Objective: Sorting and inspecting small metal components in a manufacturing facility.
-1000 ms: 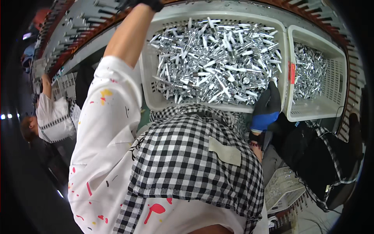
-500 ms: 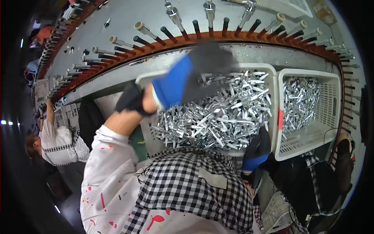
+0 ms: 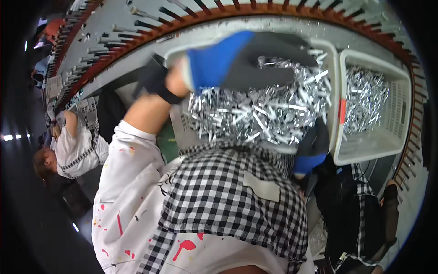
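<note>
Head view: left hand (image 3: 244,59) is now over the white basket (image 3: 185,121), further in and right than half a second ago, so it's at the parts. Thumb and fingers stand apart (blurred; can't tell if anything's held). Silver-and-white parts (image 3: 255,116) lie heaped below. Right hand (image 3: 315,141) stays at the basket's near-right corner; can't tell its grip.

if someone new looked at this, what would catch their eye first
Probably the left hand, blurred in its blue-and-grey glove over the larger pale crate. Next, the heap of shiny silver-and-white pieces filling that crate, and the black-and-white checked apron at the picture's middle.
</note>
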Tool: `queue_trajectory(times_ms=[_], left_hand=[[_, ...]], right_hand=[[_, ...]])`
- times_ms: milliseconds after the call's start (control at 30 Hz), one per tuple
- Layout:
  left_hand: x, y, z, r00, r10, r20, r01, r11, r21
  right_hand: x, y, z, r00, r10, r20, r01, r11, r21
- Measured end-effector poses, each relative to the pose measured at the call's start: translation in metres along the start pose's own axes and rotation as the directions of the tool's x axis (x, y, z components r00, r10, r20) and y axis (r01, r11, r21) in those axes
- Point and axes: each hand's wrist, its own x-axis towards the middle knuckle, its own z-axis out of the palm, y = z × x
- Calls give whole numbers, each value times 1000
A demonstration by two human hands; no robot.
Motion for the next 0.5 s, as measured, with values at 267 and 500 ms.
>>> queue_trajectory(times_ms=[267, 500], left_hand=[[-94, -101, -256, 606, 17, -795, 429, 835, 345], [-130, -151, -239, 496, -488, -718, 521, 829, -204]], right_hand=[[-8, 11, 4, 999, -34, 0, 34, 997, 75], [-14, 21, 9, 999, -43, -27, 46, 989, 140]])
